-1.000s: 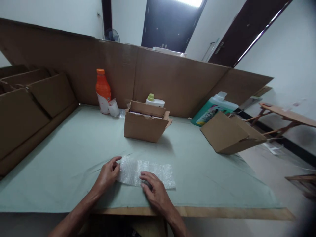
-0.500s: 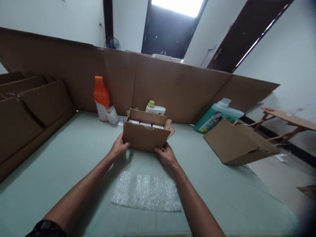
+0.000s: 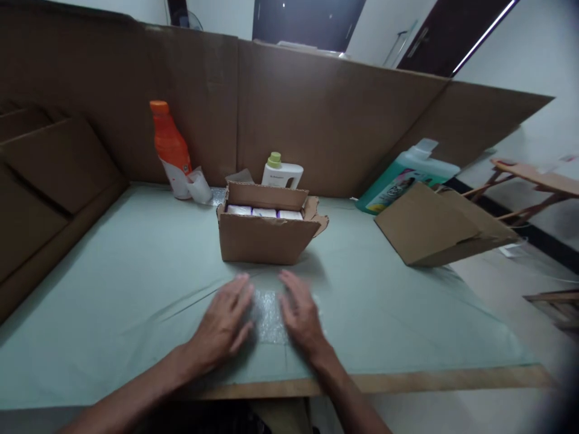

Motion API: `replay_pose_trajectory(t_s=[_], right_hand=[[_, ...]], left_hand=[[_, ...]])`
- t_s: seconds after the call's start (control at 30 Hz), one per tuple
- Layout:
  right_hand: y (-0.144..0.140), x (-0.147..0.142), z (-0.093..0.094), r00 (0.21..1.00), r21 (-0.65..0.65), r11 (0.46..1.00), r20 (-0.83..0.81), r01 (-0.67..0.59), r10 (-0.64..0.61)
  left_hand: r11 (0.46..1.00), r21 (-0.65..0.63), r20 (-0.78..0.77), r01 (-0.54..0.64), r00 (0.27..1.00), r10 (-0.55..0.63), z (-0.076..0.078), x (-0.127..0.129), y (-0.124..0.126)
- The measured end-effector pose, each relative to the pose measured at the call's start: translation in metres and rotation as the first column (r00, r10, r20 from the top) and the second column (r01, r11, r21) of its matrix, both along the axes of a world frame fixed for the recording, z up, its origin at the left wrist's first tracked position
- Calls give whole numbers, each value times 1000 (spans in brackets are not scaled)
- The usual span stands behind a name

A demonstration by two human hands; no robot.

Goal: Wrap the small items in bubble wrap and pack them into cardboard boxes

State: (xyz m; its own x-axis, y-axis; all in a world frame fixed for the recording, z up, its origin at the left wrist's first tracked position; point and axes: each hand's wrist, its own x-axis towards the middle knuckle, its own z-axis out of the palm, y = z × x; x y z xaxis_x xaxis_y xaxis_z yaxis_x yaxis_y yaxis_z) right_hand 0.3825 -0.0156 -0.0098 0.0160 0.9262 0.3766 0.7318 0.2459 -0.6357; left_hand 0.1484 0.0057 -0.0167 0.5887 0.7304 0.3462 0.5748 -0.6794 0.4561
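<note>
A small brown cardboard box (image 3: 260, 240) stands open-topped on the cloth-covered table, with white and purple packs (image 3: 265, 213) in a row inside it. Nearer to me lies a sheet of bubble wrap (image 3: 270, 319), partly covered by my hands. My left hand (image 3: 224, 316) is over its left side, fingers apart and slightly blurred. Over the right side is my right hand (image 3: 301, 313), also with spread fingers. Neither hand holds anything; whether they touch the wrap I cannot tell.
Behind the box stands a white bottle with a green cap (image 3: 283, 173). An orange bottle (image 3: 174, 150) and a white cup (image 3: 199, 185) are at the back left. On the right, a teal jug (image 3: 402, 178) leans behind a cardboard box (image 3: 434, 226). Cardboard panels (image 3: 339, 120) line the back.
Both hands have let go of the cardboard box and drawn back toward me, over the bubble wrap. My view has tipped downward, so the table's front edge now shows.
</note>
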Motion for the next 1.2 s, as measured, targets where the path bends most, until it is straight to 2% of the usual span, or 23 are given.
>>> replay_pose_trajectory(t_s=[0.07, 0.13, 0.2, 0.27, 0.33, 0.4, 0.5, 0.57, 0.7, 0.77, 0.8, 0.9, 0.97, 1.07, 1.13, 1.2], right_hand=[[-15, -20, -14, 972, -85, 980, 138, -182, 192], [-27, -16, -24, 940, -154, 966, 239, -209, 242], [-36, 11, -29, 938, -159, 981, 308, -116, 160], [-41, 48, -26, 939, -125, 992, 343, 28, 17], [-41, 78, -18, 934, -91, 987, 345, 132, -94], [-35, 93, -9, 933, -96, 981, 336, 167, -126], [-20, 91, -1, 948, -212, 967, 311, 142, -70], [-13, 85, 1, 963, -272, 957, 267, 100, -25], [-9, 79, 14, 982, -252, 968, 186, 15, 33], [-14, 75, 26, 991, -146, 989, 133, -9, 28], [-18, 72, 32, 993, -50, 998, 112, -24, 29], [-35, 61, 45, 984, 245, 962, 157, -119, 81], [-51, 58, 45, 947, 245, 940, 273, -237, 167], [-75, 66, 35, 882, 31, 944, 365, -330, 296], [-82, 72, 29, 894, -40, 960, 356, -276, 272], [-79, 68, 27, 924, -24, 981, 334, -192, 189]], left_hand=[[981, -104, -143, 161, 974, -175, -6, 2, -12], [966, -183, -213, 184, 951, -222, -10, -8, -15], [963, -210, -220, 168, 952, -214, -9, -25, -12], [973, -200, -190, 116, 969, -155, -5, -39, -7], [985, -171, -164, 37, 984, -65, -1, -42, 0], [986, -153, -192, -68, 981, 38, 3, -33, 9], [974, -153, -285, -165, 951, 116, 7, -12, 25], [974, -155, -308, -167, 945, 113, 11, -2, 35], [983, -132, -269, -125, 959, 86, 27, -3, 43], [991, -66, -184, -119, 977, 105, 35, -10, 40], [994, 1, -111, -113, 987, 113, 38, -15, 36], [962, 267, 58, -53, 998, 39, 35, -33, 21], [939, 339, -6, 57, 998, -58, 26, -49, 8], [960, 184, -176, 213, 968, -181, 18, -75, -12], [975, 91, -204, 203, 962, -182, 22, -84, -20], [985, 85, -186, 150, 974, -132, 28, -80, -22]])
